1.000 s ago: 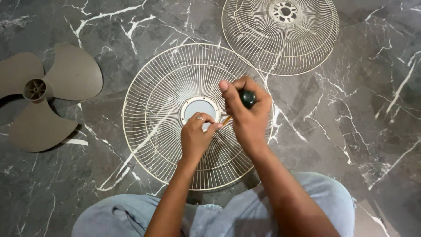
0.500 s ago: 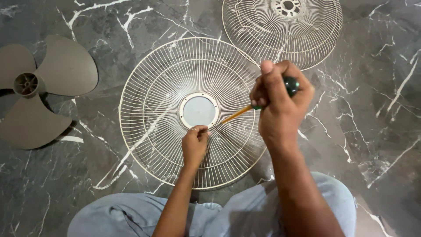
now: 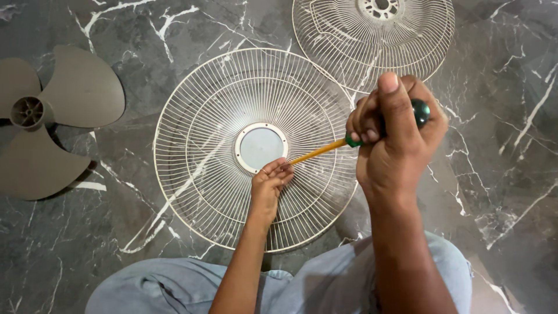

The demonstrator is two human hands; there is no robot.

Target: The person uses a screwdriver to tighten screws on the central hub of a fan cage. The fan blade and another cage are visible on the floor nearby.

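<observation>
Screwdriver (image 3: 349, 141) | fisted in right hand (image 3: 401, 139) | tip by left hand (image 3: 268, 185) on fan guard (image 3: 203, 145)
</observation>
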